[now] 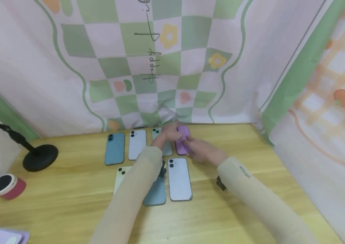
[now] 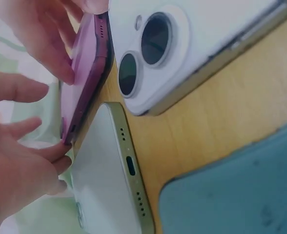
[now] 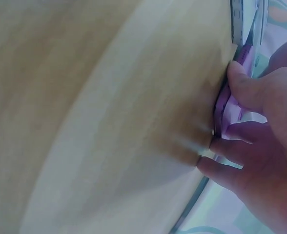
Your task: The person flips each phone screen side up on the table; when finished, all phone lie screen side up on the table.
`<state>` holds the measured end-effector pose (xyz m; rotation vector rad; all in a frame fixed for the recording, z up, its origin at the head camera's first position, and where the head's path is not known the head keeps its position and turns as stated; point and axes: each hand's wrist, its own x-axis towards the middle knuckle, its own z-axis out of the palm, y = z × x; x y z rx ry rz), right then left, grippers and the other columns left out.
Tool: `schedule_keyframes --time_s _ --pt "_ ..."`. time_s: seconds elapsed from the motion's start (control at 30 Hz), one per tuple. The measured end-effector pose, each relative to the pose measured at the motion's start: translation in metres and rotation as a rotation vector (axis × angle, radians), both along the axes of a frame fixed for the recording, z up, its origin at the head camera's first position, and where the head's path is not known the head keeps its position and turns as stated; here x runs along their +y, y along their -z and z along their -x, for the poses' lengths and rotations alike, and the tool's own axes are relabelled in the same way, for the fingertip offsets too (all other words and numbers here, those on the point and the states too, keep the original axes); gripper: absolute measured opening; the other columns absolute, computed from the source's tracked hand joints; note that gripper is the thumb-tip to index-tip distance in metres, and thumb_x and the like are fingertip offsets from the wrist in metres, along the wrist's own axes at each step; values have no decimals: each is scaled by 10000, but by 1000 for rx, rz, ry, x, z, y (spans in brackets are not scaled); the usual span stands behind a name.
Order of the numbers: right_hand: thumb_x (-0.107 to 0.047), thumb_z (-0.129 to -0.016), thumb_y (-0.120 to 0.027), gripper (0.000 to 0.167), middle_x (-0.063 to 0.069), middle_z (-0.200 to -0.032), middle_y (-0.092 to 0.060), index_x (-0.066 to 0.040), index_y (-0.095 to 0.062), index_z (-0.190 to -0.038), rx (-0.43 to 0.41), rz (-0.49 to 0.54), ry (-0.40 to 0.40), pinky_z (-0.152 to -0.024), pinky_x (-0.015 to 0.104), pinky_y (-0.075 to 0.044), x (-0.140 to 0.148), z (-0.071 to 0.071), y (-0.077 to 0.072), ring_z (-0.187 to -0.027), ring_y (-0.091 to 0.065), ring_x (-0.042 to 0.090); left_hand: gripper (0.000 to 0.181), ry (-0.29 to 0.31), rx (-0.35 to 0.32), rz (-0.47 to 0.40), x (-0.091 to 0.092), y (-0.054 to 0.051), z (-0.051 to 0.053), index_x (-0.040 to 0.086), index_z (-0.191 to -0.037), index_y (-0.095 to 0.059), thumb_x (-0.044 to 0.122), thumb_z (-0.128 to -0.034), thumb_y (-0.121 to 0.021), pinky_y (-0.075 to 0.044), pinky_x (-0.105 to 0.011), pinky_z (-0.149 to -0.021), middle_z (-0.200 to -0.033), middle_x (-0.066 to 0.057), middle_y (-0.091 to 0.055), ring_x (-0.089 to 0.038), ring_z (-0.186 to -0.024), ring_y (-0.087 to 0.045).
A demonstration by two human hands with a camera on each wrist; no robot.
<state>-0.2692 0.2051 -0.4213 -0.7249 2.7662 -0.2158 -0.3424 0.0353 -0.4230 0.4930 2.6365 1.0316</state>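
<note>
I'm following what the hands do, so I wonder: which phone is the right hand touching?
The purple phone, at the right end of the far row. The right hand touches it, and it is the only purple phone there.

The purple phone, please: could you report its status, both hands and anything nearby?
Left hand at left side of purple phone, right hand touching its right side. Phone camera side up. Pale green phone close on its left.

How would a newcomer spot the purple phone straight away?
Across the wooden table, the farther row of phones lies before the checkered cloth. The purple phone is at that row's right end, touched by the left hand and right hand. No other phone in either row is purple.
</note>
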Motion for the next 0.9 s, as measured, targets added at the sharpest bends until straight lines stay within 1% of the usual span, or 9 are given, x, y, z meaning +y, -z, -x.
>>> schedule_keyframes --time_s 0.13,0.2,0.27,0.37,0.43,0.5,0.53,0.73,0.9 --pt "-197 -1052 -560 687 311 -1689 -192 -75 -238 -1647 -29 12 10 -1242 612 -337 0 -4 2 -1516 -356 508 821 -63 -26 -86 1 5 3 37 -1567 -376 63 -777 -599 -509 -477 -1055 -1535 -177 -530 -345 -1261 -565" --pt "-188 -1054 -551 695 324 -1687 -175 -58 -215 -1649 -28 25 7 -1247 615 -324 1 -5 3 -1525 -336 509 838 -81 -52 -145 2 5 4 46 -1584 -342 33 -781 -582 -503 -464 -1068 -1564 -178 -502 -340 -1294 -553" --pt "-180 -1057 -540 697 330 -1687 -154 -42 -197 -1649 -35 41 10 -1260 612 -299 2 -5 3 -1542 -302 506 860 -118 -96 -208 3 5 5 66 -1609 -301 2 -793 -564 -544 -428 -965 -1578 -184 -482 -301 -1120 -614" --pt "-174 -1060 -529 692 340 -1685 -141 -18 -193 -1644 -37 54 7 -1274 608 -271 3 -4 4 -1559 -263 501 830 -188 -139 -278 2 3 3 83 -1617 -300 -14 -832 -552 -539 -456 -1058 -1605 -202 -451 -321 -1218 -614" --pt "-170 -1062 -521 688 339 -1687 -133 -14 -190 -1644 -47 58 12 -1282 605 -252 4 -4 3 -1570 -237 496 800 -236 -152 -291 1 3 3 90 -1611 -318 -23 -853 -549 -532 -462 -1089 -1596 -210 -461 -335 -1240 -618" --pt "-164 -1061 -516 687 337 -1689 -131 -15 -185 -1645 -51 60 12 -1287 604 -242 4 -4 4 -1574 -227 494 775 -264 -151 -302 0 4 3 88 -1599 -344 -36 -865 -556 -452 -488 -1199 -1600 -211 -456 -369 -1445 -493" --pt "-161 -1061 -513 688 334 -1691 -129 -19 -181 -1647 -53 62 14 -1289 603 -237 5 -4 4 -1575 -225 493 778 -280 -154 -309 0 5 3 94 -1600 -355 -49 -864 -562 -448 -484 -1204 -1589 -211 -470 -372 -1449 -492" --pt "-151 -1054 -520 700 335 -1691 -127 -24 -173 -1649 -56 86 25 -1289 601 -238 6 -2 6 -1565 -246 503 791 -364 -194 -373 -1 8 3 90 -1575 -424 -87 -826 -608 -526 -443 -1118 -1548 -212 -517 -373 -1373 -551" --pt "-161 -1059 -514 701 305 -1705 -107 -59 -165 -1658 -82 90 43 -1296 594 -222 6 -5 4 -1580 -224 480 668 -365 -200 -351 -2 12 3 -11 -1501 -493 -61 -851 -641 -573 -410 -1053 -1422 -233 -614 -366 -1273 -629"
